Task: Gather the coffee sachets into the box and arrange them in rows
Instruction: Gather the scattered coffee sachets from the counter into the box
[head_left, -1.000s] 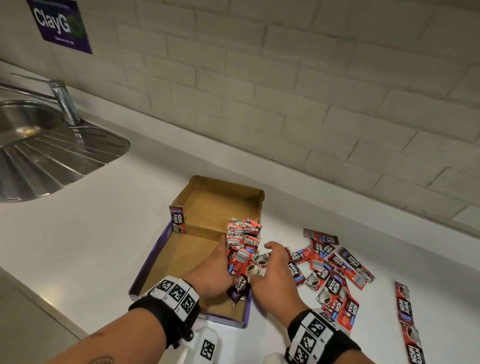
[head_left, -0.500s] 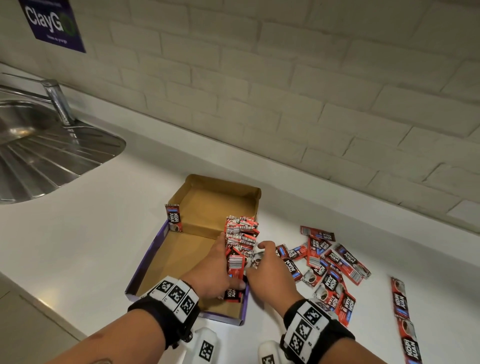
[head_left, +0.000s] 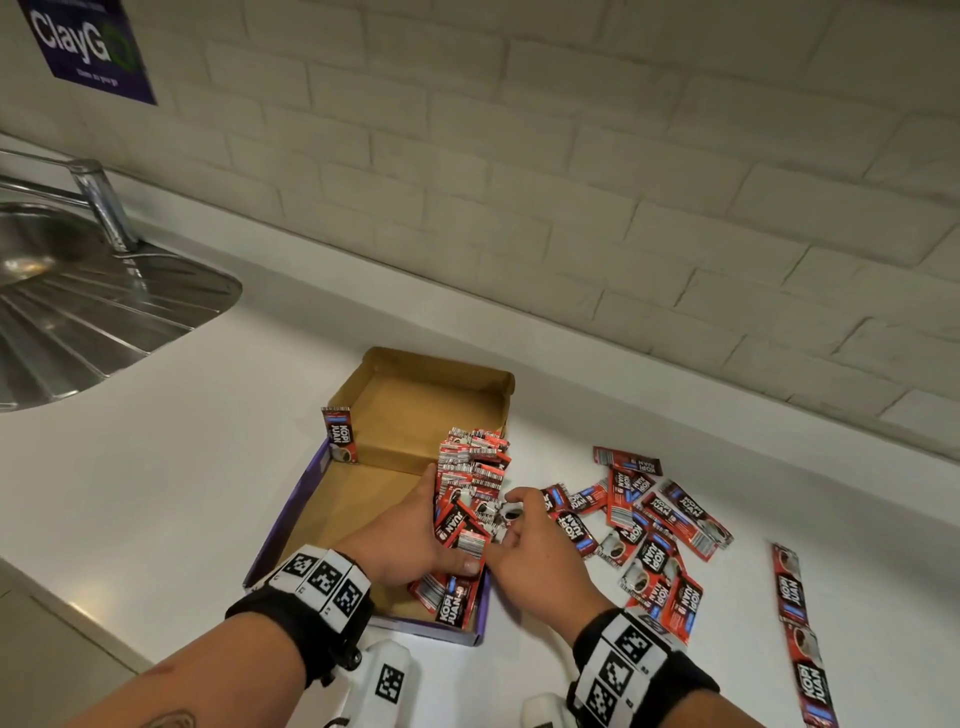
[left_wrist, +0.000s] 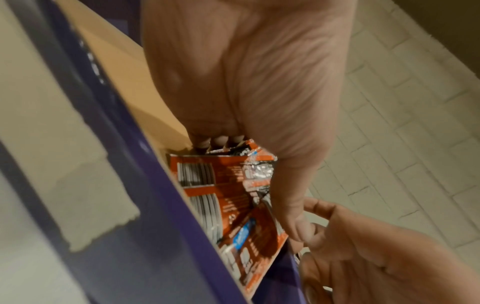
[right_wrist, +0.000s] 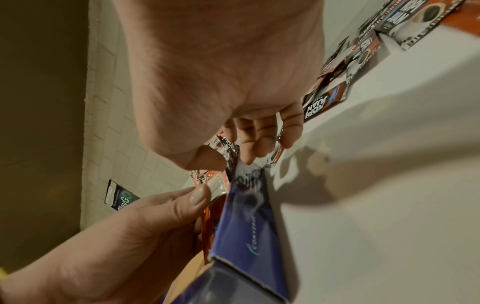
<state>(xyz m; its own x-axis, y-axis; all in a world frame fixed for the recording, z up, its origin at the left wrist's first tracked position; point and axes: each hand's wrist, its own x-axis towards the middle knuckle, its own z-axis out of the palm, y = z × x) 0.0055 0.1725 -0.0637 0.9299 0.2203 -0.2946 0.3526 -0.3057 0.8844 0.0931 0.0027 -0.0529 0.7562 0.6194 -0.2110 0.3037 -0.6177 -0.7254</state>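
Cardboard box (head_left: 415, 410) with purple sides sat open on the white counter (head_left: 156, 467), and I had my left hand (head_left: 402, 538) inside it, fingers and thumb curled around the row of red coffee sachets (head_left: 470, 483) along its right wall. My right hand (head_left: 535, 551) was pinching a sachet at the near end of that row. Loose sachets (head_left: 649, 525) lay scattered just right of the box, one sachet (head_left: 340, 435) stood against the left wall.
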